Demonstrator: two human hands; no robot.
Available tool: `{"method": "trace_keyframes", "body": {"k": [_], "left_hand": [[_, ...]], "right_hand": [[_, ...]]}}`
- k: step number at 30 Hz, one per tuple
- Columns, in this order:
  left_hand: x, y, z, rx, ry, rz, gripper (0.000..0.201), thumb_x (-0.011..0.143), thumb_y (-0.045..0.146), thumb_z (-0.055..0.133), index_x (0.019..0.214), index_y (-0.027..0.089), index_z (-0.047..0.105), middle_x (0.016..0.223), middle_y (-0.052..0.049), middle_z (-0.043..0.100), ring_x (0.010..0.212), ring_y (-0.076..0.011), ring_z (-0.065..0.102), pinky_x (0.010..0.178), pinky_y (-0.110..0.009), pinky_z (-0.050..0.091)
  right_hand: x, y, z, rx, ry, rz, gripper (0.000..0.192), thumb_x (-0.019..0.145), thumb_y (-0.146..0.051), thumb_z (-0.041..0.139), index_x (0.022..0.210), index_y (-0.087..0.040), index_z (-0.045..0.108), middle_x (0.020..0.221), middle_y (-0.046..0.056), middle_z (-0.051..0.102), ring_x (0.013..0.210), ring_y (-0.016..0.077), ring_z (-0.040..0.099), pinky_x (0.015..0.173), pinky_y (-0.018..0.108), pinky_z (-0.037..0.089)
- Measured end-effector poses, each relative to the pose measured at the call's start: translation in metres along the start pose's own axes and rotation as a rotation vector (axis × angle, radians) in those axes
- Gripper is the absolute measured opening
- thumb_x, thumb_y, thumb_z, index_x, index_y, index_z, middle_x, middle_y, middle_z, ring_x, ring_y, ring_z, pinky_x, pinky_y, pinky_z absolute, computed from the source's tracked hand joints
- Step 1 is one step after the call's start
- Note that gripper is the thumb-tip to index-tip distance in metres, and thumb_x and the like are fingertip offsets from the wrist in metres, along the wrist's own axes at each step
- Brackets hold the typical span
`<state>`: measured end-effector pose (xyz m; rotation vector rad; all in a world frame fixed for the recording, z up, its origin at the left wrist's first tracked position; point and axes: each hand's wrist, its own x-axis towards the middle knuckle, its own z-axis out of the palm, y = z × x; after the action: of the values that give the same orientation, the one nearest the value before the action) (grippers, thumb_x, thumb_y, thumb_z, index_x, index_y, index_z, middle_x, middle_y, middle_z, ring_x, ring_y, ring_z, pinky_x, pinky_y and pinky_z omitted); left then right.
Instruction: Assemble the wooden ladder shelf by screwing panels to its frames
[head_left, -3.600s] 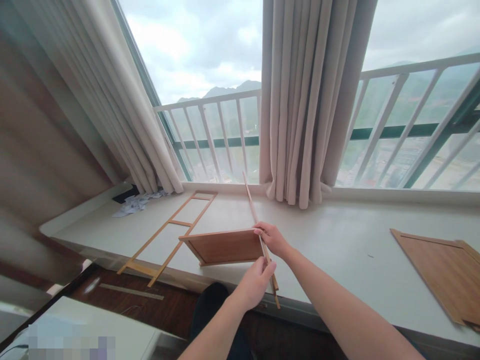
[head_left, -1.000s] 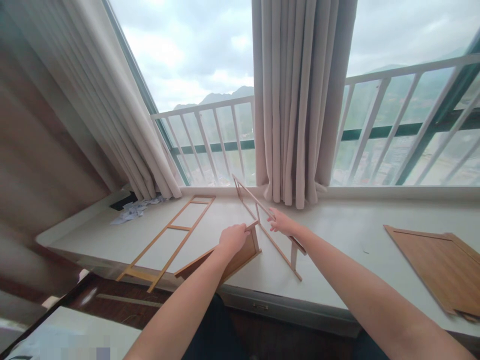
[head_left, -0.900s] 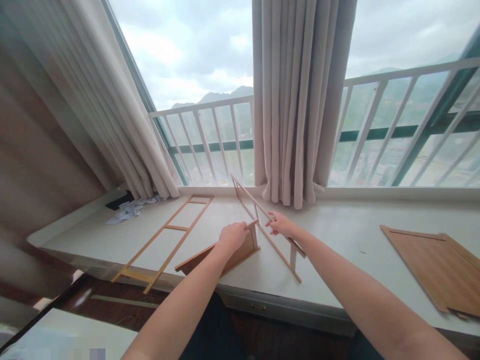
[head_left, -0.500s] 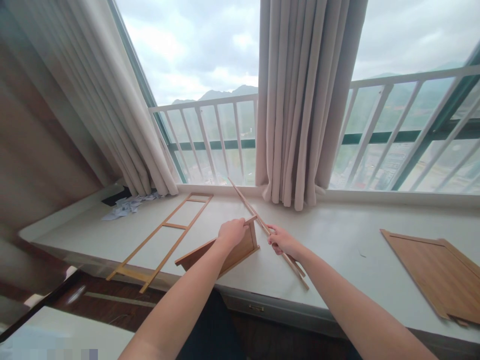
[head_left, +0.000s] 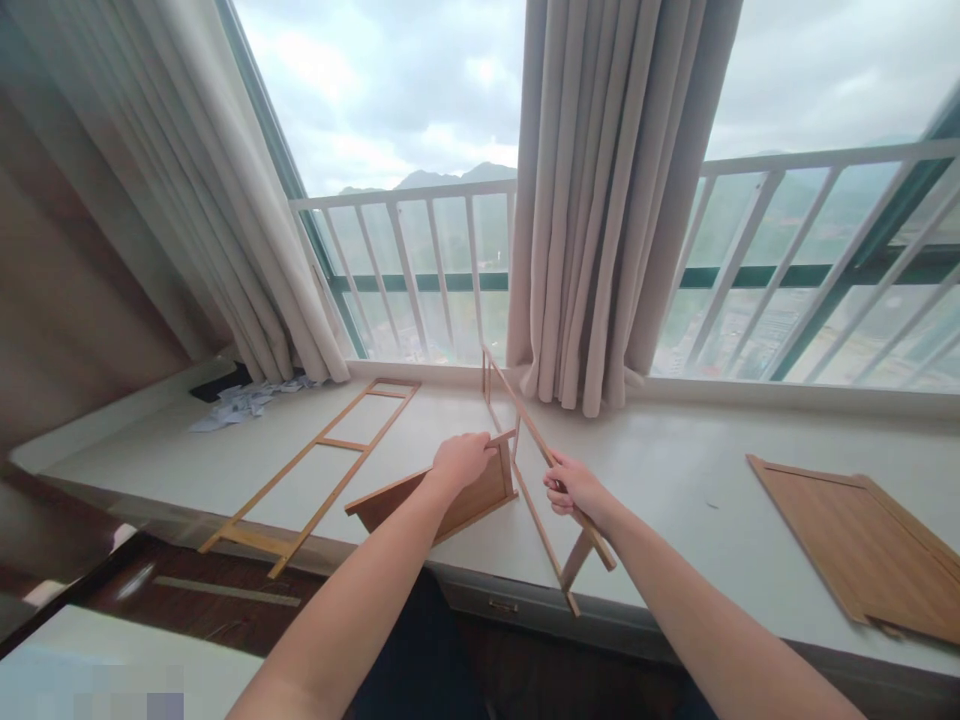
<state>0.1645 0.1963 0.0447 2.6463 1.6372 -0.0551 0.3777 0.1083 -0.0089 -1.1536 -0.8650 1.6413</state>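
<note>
Location: a wide, pale, smooth tabletop (head_left: 675,470) running beneath a tall window with a white metal railing (head_left: 420,200) outside and heavy beige curtains (head_left: 607,200) hanging in deep vertical folds.

Left hand (head_left: 459,462): fingers wrapped tightly over the upper right corner of a flat rectangular wooden panel (head_left: 442,500). The panel is brown, fine-grained, edged with a lighter strip, and tilted, its lower edge resting on the tabletop near the front lip.

Right hand (head_left: 576,490): fingers closed around one slim rail of a light wooden frame (head_left: 536,470). The frame is an open, ladder-like piece of thin square-section strips, held on edge and slanting away toward the window, just right of the panel. Its near end juts past the front lip of the tabletop. Whether frame and panel touch cannot be told.

Other items: a second ladder-shaped frame (head_left: 315,465) of the same pale wood lies flat on the tabletop to the left. Crumpled grey paper (head_left: 240,402) sits in the far left corner. Flat brown wood-grain boards (head_left: 862,545) lie at the right end, well apart from both hands. A thin strip (head_left: 225,590) lies on the dark floor below.
</note>
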Motion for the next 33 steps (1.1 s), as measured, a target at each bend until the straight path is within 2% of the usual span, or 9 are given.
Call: {"method": "trace_keyframes", "body": {"k": [6, 10, 16, 23, 28, 33], "left_hand": [[-0.038, 0.005, 0.001, 0.018, -0.019, 0.105, 0.026, 0.101, 0.044, 0.05, 0.106, 0.026, 0.068, 0.11, -0.01, 0.077, 0.104, -0.0288, 0.073, 0.087, -0.039, 0.052], [-0.065, 0.012, 0.003, 0.032, -0.025, 0.148, 0.024, 0.102, 0.042, 0.05, 0.103, 0.025, 0.067, 0.107, -0.009, 0.077, 0.101, -0.0286, 0.073, 0.084, -0.038, 0.053], [-0.09, 0.042, 0.007, 0.033, -0.045, 0.226, 0.021, 0.101, 0.04, 0.053, 0.103, 0.024, 0.066, 0.107, -0.008, 0.075, 0.106, -0.0272, 0.071, 0.085, -0.036, 0.053], [-0.093, 0.07, 0.01, 0.009, -0.042, 0.183, 0.026, 0.103, 0.04, 0.046, 0.108, 0.024, 0.066, 0.105, -0.009, 0.076, 0.1, -0.028, 0.073, 0.083, -0.039, 0.054], [-0.086, 0.081, 0.004, 0.007, -0.075, 0.12, 0.029, 0.102, 0.036, 0.042, 0.106, 0.021, 0.067, 0.105, -0.013, 0.077, 0.099, -0.0312, 0.074, 0.082, -0.041, 0.055], [-0.085, 0.087, -0.005, 0.006, -0.141, 0.157, 0.03, 0.101, 0.037, 0.044, 0.106, 0.021, 0.068, 0.107, -0.014, 0.077, 0.101, -0.0311, 0.074, 0.084, -0.04, 0.054]], "right_hand": [[0.019, 0.002, 0.01, 0.0, 0.084, -0.021, 0.029, 0.086, -0.041, 0.058, 0.106, -0.027, 0.042, 0.059, -0.013, 0.041, 0.035, 0.0048, 0.025, 0.038, 0.019, 0.02], [0.033, -0.005, 0.015, -0.048, 0.093, -0.02, 0.021, 0.091, -0.039, 0.056, 0.104, -0.026, 0.045, 0.058, -0.012, 0.043, 0.034, 0.0049, 0.027, 0.037, 0.018, 0.021], [0.057, -0.016, 0.022, -0.144, 0.095, -0.041, 0.013, 0.094, -0.03, 0.055, 0.105, -0.023, 0.052, 0.057, -0.01, 0.047, 0.034, 0.0053, 0.029, 0.036, 0.019, 0.024], [0.07, -0.023, 0.021, -0.191, 0.104, -0.066, 0.026, 0.095, -0.029, 0.058, 0.119, -0.02, 0.056, 0.055, -0.01, 0.046, 0.035, 0.0058, 0.029, 0.036, 0.019, 0.026], [0.072, -0.024, 0.016, -0.186, 0.109, -0.063, 0.029, 0.097, -0.031, 0.06, 0.122, -0.018, 0.055, 0.055, -0.011, 0.047, 0.035, 0.0054, 0.03, 0.036, 0.019, 0.026], [0.075, -0.023, 0.012, -0.174, 0.12, -0.048, 0.025, 0.102, -0.036, 0.059, 0.118, -0.016, 0.058, 0.064, -0.009, 0.05, 0.039, 0.0039, 0.035, 0.038, 0.017, 0.031]]}}
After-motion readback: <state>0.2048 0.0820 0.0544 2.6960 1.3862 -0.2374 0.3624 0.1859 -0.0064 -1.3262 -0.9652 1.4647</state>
